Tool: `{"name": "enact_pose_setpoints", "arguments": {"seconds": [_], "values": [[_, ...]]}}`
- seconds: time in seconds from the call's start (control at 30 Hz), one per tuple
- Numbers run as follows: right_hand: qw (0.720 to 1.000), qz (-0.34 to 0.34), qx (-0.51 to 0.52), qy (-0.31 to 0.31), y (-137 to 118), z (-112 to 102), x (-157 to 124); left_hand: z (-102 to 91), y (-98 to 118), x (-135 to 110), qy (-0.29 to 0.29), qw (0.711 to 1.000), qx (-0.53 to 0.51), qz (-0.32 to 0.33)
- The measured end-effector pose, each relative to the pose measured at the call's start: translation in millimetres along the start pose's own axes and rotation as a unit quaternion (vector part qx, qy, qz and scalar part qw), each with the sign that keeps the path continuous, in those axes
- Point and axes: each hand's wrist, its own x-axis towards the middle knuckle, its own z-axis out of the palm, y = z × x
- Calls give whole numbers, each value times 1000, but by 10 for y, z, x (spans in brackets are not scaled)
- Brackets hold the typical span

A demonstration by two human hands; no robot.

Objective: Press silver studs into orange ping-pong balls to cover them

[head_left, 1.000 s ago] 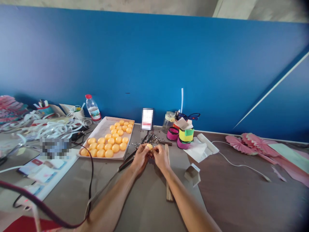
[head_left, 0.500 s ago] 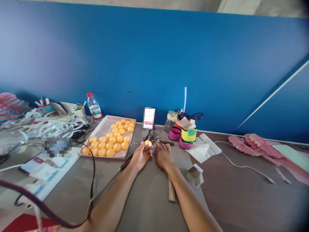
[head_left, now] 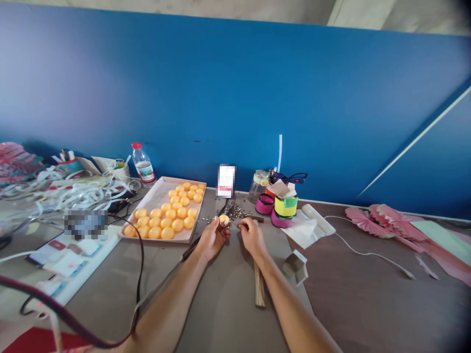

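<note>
My left hand point(head_left: 213, 238) holds a small yellow-orange half-ball point(head_left: 223, 219) between its fingertips, just above the table. My right hand point(head_left: 252, 235) lies beside it, fingers curled and pinched at the edge of a heap of small shiny metal pieces point(head_left: 235, 212); what the pinch holds is too small to see. A shallow tray point(head_left: 156, 196) with several rows of the same yellow half-balls sits just left of my hands.
Wooden sticks point(head_left: 258, 289) lie under my right forearm. Coloured tape rolls point(head_left: 283, 207), a jar point(head_left: 258, 184) and a water bottle point(head_left: 142, 164) stand along the blue wall. A small paper box point(head_left: 294, 264), white cable point(head_left: 368, 252), pink paper fans point(head_left: 371, 218) lie right; black cables point(head_left: 140, 264) cross left.
My hands have come apart. The left kept the yellow half-ball and lifted it slightly; the right reached to the heap of metal pieces and pinched there.
</note>
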Motion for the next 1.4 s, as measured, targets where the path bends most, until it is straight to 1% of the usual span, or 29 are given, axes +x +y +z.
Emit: {"name": "enact_pose_setpoints", "arguments": {"seconds": [0.07, 0.17, 0.23, 0.3, 0.37, 0.5, 0.57, 0.63, 0.73, 0.93, 1.1, 1.17, 1.4], "values": [[988, 48, 147, 7, -19, -4, 26, -4, -1, 8, 1, 1000, 5, -3], [944, 99, 315, -6, -73, -4, 52, -22, -13, 26, -3, 1000, 15, -4], [912, 118, 392, -21, -119, -1, 51, -38, -29, 39, -12, 1000, 19, -1], [894, 129, 427, -39, -161, 6, 34, -50, -46, 46, -25, 999, 24, 2], [895, 132, 424, -45, -189, 22, 10, -54, -61, 46, -45, 999, 30, 5], [923, 117, 364, -46, -195, 75, -32, -50, -75, 38, -81, 996, 37, 11], [939, 105, 324, -49, -185, 97, -43, -46, -77, 37, -77, 996, 37, 13], [952, 92, 287, -47, -176, 110, -49, -40, -80, 39, -61, 997, 33, 16], [963, 84, 252, -47, -172, 115, -54, -23, -83, 38, -45, 998, 24, 23], [965, 91, 243, -42, -149, 116, -48, 16, -78, 10, -53, 998, 18, 29], [951, 93, 291, -56, -154, 126, -39, 28, -79, -4, -65, 997, 27, 25], [946, 97, 304, -65, -165, 132, -42, 28, -86, -2, -63, 997, 31, 32], [943, 103, 308, -70, -144, 152, -55, 1, -114, 17, -79, 994, 51, 51]]}}
